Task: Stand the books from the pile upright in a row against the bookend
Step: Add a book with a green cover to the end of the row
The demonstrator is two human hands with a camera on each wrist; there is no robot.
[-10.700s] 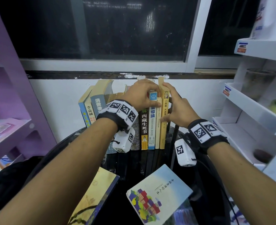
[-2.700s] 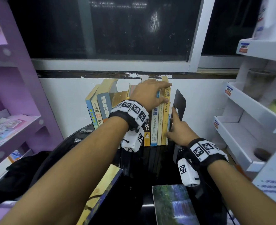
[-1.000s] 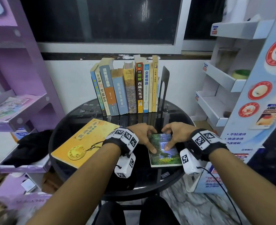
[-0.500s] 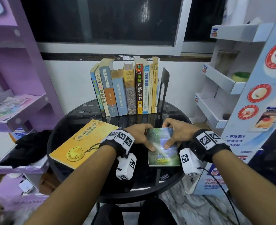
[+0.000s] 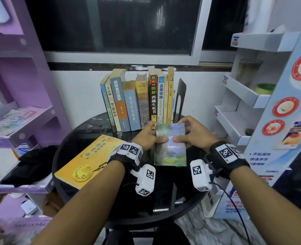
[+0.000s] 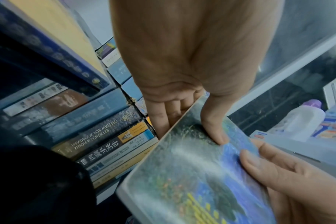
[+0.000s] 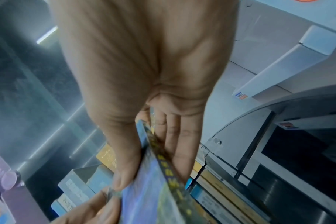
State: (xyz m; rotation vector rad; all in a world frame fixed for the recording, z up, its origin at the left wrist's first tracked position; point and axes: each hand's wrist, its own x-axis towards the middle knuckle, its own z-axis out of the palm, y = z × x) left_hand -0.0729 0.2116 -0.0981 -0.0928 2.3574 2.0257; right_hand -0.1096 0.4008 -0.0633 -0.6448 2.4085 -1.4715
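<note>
A thin book with a green and blue landscape cover (image 5: 170,147) is lifted off the round black table, its far end tilted up. My left hand (image 5: 148,137) grips its left edge, thumb on the cover (image 6: 214,133) and fingers underneath. My right hand (image 5: 190,134) grips the right edge the same way (image 7: 144,166). Behind it a row of upright books (image 5: 139,101) stands at the table's back, and the black bookend (image 5: 180,96) stands at the row's right end. A large yellow book (image 5: 87,160) lies flat on the table's left.
The black glass table (image 5: 132,206) is small and round. A purple shelf unit (image 5: 18,103) stands close on the left and a white display rack (image 5: 243,96) on the right. A white wall and dark window are right behind the book row.
The landscape book lay flat on the table a second ago; both hands have taken its side edges and raised it toward the row. The view has shifted slightly.
</note>
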